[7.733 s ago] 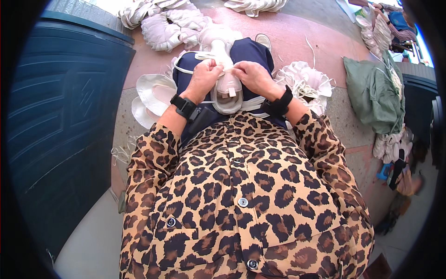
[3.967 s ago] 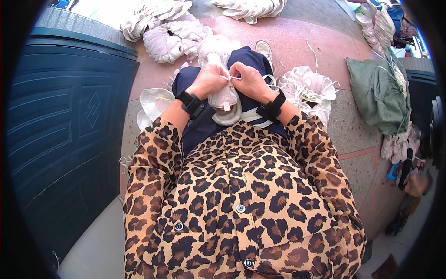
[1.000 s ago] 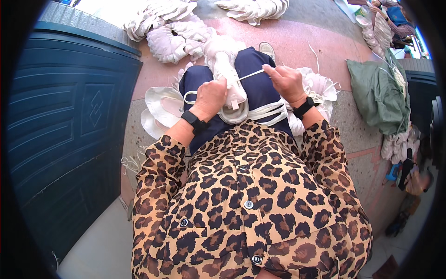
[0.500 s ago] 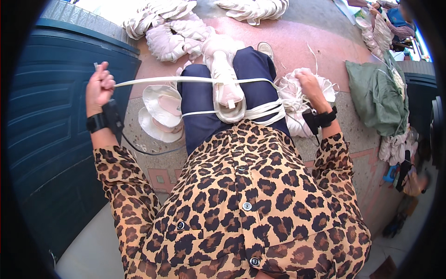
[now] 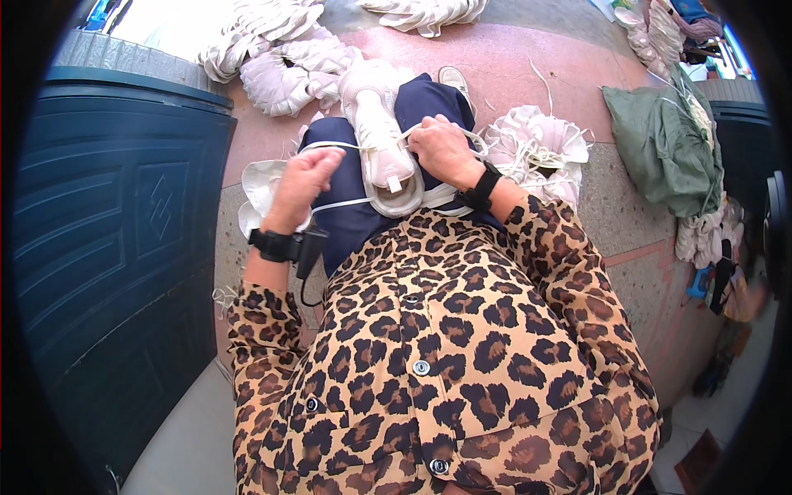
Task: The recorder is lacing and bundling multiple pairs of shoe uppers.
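Between my thighs rests a white and pale pink shoe upper [image 5: 381,157], its tongue upward and its rounded opening toward my body. My left hand [image 5: 304,186] is closed just left of it, fingers curled on a flat white shoelace [image 5: 330,146] that runs to the upper. On the upper's right side, my right hand [image 5: 445,151] pinches a lace near the lacing edge; its fingertips are partly hidden. More white lace loops [image 5: 441,198] lie over my right thigh.
A ring-shaped bundle of pale uppers [image 5: 540,144] with laces lies on the floor to the right. More stacked uppers [image 5: 285,74] lie ahead. Close on my left stands a dark blue panelled door [image 5: 124,214]. A green sack [image 5: 664,148] sits farther right.
Both hands have come inward from far out at the sides. The lace that was stretched taut to the left is now slack, and my right hand has come to the upper.
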A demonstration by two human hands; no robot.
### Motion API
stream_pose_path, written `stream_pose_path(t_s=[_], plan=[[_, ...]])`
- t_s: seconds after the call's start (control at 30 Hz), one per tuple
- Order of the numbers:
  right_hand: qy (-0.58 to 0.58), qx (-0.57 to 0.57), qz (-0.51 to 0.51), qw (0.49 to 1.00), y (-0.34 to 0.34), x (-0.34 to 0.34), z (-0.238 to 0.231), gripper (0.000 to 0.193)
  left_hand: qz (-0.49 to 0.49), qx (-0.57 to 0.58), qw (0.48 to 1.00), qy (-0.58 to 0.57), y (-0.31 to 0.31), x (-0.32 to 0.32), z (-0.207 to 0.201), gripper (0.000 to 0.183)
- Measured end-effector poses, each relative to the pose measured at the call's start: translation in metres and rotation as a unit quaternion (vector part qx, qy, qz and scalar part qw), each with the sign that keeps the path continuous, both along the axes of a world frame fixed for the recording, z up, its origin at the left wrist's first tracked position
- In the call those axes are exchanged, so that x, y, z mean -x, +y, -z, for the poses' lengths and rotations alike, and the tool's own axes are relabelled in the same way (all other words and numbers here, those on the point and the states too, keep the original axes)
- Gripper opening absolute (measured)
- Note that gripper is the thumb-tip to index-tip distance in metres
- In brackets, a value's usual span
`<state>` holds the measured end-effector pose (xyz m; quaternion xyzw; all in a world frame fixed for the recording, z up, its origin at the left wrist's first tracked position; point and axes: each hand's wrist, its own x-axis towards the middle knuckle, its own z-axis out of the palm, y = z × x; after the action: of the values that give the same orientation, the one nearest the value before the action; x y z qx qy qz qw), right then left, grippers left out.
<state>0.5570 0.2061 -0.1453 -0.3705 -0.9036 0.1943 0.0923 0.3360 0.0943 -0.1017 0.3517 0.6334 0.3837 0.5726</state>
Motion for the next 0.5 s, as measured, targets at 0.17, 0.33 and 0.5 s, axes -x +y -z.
stream_pose_path(t_s=[0.17, 0.33, 0.5], plan=[[0.01, -0.017, -0.045, 0.999, -0.002, 0.005, -0.002, 0.009, -0.027, 0.072, 0.994, -0.077, -0.004, -0.016, 0.013, 0.021], [-0.049, -0.137, -0.14, 0.979, -0.003, 0.012, -0.004, 0.007, -0.073, 0.052, 0.996, -0.027, -0.008, -0.022, 0.021, 0.016], [-0.136, -0.178, -0.204, 0.953, -0.002, 0.019, -0.011, 0.01, -0.05, 0.012, 0.97, 0.238, -0.001, -0.034, 0.031, 0.017]])
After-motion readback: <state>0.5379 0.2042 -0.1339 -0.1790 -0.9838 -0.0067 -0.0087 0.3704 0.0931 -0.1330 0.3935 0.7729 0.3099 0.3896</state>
